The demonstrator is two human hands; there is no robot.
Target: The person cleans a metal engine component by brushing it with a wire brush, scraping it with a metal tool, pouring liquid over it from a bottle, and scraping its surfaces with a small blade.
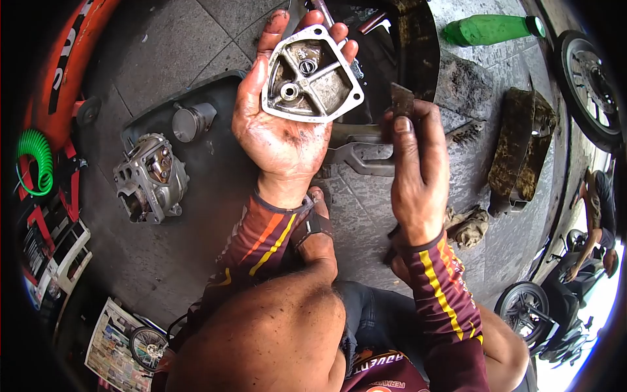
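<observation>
My left hand [287, 144] is palm up, its thumb and fingers around a metal engine cover [304, 82]. The cover's ribbed inside faces me, with a flat rim, screw holes at the corners and brownish stains within. Just to the right, my right hand [421, 157] pinches a small dark, flat scraper-like piece [402, 102] between thumb and fingers. Its edge is apart from the cover. Dark grime marks my left palm and fingertips.
An engine cylinder head [153, 176] and a piston [191, 123] lie at left by a dark tray [222, 85]. To the right are a green bottle [486, 30], a grimy brown metal piece [521, 147], a rag [467, 227] and a wheel [591, 91]. Another person [597, 206] is at far right.
</observation>
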